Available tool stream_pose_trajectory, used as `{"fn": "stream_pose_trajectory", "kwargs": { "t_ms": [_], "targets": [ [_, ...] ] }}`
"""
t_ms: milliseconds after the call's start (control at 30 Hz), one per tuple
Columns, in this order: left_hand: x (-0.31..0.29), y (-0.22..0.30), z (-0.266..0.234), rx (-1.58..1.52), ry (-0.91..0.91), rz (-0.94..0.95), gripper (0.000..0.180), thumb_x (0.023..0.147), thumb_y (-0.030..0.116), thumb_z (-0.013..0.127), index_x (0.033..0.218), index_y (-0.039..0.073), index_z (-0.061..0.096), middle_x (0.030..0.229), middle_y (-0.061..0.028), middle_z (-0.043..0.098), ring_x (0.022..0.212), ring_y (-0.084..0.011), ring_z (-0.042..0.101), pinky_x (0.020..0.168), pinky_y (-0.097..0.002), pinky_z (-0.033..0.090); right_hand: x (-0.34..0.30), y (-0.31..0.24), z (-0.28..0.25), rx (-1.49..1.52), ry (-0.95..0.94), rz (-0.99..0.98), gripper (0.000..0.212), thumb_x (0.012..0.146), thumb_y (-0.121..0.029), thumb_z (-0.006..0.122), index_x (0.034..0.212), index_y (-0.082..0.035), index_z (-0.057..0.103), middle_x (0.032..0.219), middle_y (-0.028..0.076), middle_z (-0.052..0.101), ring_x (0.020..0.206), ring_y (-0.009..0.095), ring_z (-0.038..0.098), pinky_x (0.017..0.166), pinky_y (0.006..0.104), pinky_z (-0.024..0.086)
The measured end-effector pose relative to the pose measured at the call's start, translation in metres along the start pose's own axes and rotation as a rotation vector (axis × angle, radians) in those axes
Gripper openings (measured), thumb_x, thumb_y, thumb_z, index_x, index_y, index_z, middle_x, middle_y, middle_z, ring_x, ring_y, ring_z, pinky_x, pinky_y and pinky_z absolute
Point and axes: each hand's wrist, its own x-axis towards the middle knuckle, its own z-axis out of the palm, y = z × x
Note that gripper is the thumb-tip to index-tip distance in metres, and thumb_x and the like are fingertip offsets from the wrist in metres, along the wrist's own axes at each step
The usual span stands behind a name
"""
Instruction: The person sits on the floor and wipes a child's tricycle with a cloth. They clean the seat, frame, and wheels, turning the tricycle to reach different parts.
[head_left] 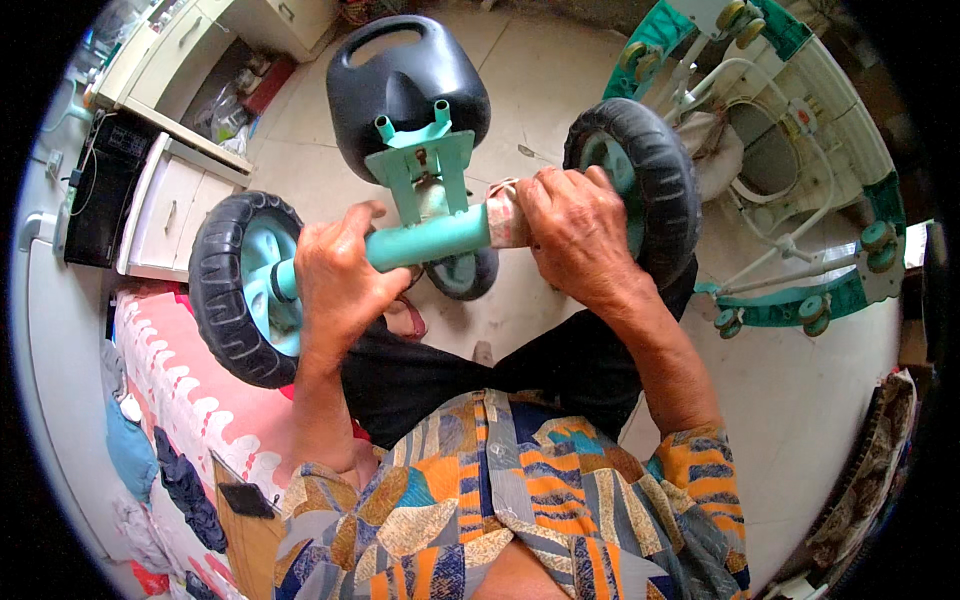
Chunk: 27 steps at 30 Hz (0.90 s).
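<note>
A child's tricycle lies across my lap, its teal axle tube (pixel 428 240) running between two black ribbed wheels with teal hubs. My left hand (pixel 340 270) grips the tube beside the left wheel (pixel 243 290), thumb along its near side. Toward the right wheel (pixel 650 185), my right hand (pixel 580 230) is closed around a pinkish-beige cloth (pixel 507 214) wrapped on the tube. Beyond the tube is a teal bracket (pixel 425 160) with two short open pipes, joined to a black plastic seat (pixel 405 95) with a handle slot. A smaller wheel (pixel 462 275) shows underneath.
On the right, a green and white baby walker frame (pixel 800 260) with castors lies tipped over. A bed with a pink patterned cover (pixel 200 400) is at left, with a dark phone (pixel 247 499) and clothes on it. White cabinets (pixel 175 210) stand at the far left.
</note>
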Motion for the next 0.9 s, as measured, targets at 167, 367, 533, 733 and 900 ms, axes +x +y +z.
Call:
{"fn": "stream_pose_trajectory", "kwargs": {
  "t_ms": [167, 367, 533, 733, 900],
  "targets": [
    [0.013, -0.004, 0.007, -0.035, 0.004, -0.007, 0.056, 0.052, 0.018, 0.081, 0.104, 0.009, 0.063, 0.083, -0.0100, 0.068, 0.077, -0.0304, 0.060, 0.074, -0.0405, 0.046, 0.006, 0.010, 0.005, -0.007, 0.092, -0.009, 0.026, 0.065, 0.002, 0.068, 0.089, -0.004, 0.060, 0.085, 0.011, 0.060, 0.084, 0.027, 0.059, 0.077, 0.0405, 0.041],
    [0.014, -0.002, 0.006, -0.014, 0.009, 0.030, 0.061, 0.051, 0.019, 0.084, 0.108, 0.011, 0.062, 0.083, -0.0092, 0.067, 0.077, -0.0293, 0.060, 0.073, -0.0397, 0.046, 0.005, 0.012, 0.006, -0.017, 0.094, 0.003, 0.025, 0.065, 0.002, 0.068, 0.087, -0.006, 0.059, 0.085, 0.010, 0.060, 0.084, 0.027, 0.058, 0.075, 0.0407, 0.040],
    [0.011, 0.008, 0.004, 0.014, 0.021, 0.089, 0.062, 0.054, 0.019, 0.080, 0.113, 0.009, 0.061, 0.084, -0.0103, 0.065, 0.079, -0.0317, 0.061, 0.077, -0.0402, 0.045, 0.000, 0.010, 0.006, -0.017, 0.127, 0.023, 0.023, 0.067, 0.000, 0.066, 0.089, -0.008, 0.060, 0.085, 0.009, 0.059, 0.084, 0.027, 0.057, 0.074, 0.0399, 0.039],
    [0.003, 0.016, 0.013, 0.104, 0.116, 0.171, 0.065, 0.060, 0.011, 0.074, 0.121, 0.002, 0.055, 0.106, -0.0148, 0.062, 0.095, -0.0325, 0.059, 0.086, -0.0433, 0.042, -0.004, 0.005, 0.003, -0.076, 0.144, 0.034, 0.021, 0.075, -0.007, 0.062, 0.096, -0.007, 0.059, 0.092, 0.010, 0.061, 0.089, 0.026, 0.057, 0.079, 0.0393, 0.041],
    [-0.004, 0.028, 0.033, 0.170, 0.184, 0.143, 0.070, 0.061, 0.008, 0.073, 0.126, -0.002, 0.050, 0.116, -0.0166, 0.059, 0.103, -0.0340, 0.056, 0.095, -0.0466, 0.039, -0.007, -0.011, -0.004, 0.040, 0.070, 0.080, 0.032, 0.079, -0.005, 0.061, 0.111, -0.003, 0.058, 0.109, 0.015, 0.060, 0.097, 0.031, 0.061, 0.085, 0.0414, 0.048]
  ]
}}
